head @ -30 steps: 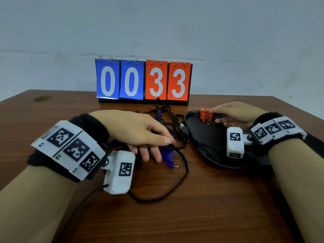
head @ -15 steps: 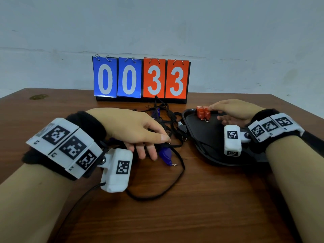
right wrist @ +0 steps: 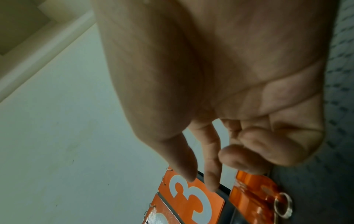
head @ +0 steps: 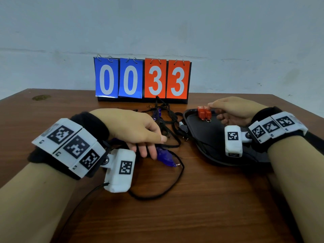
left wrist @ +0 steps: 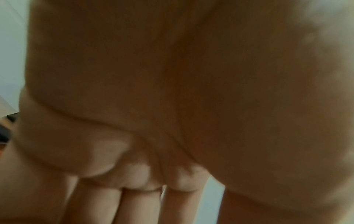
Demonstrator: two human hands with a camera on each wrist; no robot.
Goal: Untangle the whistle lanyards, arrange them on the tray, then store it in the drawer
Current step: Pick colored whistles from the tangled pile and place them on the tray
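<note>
A tangle of black lanyards [head: 168,123] lies on the table left of the black tray [head: 210,137]. A blue whistle [head: 165,156] lies at its near end, a second blue whistle [head: 155,115] is deeper in the cords, and a pale whistle [head: 182,125] leans at the tray's left rim. My left hand [head: 157,146] rests on the cords with straight fingers [left wrist: 138,204], beside the near blue whistle. An orange whistle [head: 203,113] [right wrist: 252,194] stands on the tray's far part. My right hand [head: 214,111] [right wrist: 203,181] hovers by it, thumb and forefinger straight, other fingers loosely curled and touching its top.
A flip scoreboard [head: 142,79] reading 0033 stands at the back of the brown table [head: 192,207], just behind the lanyards. One lanyard loop [head: 157,195] trails toward me under the left wrist. A plain wall rises behind the table.
Both hands stay almost where they were. The orange whistle remains on the tray by my right fingers, and the view has shifted only slightly.
</note>
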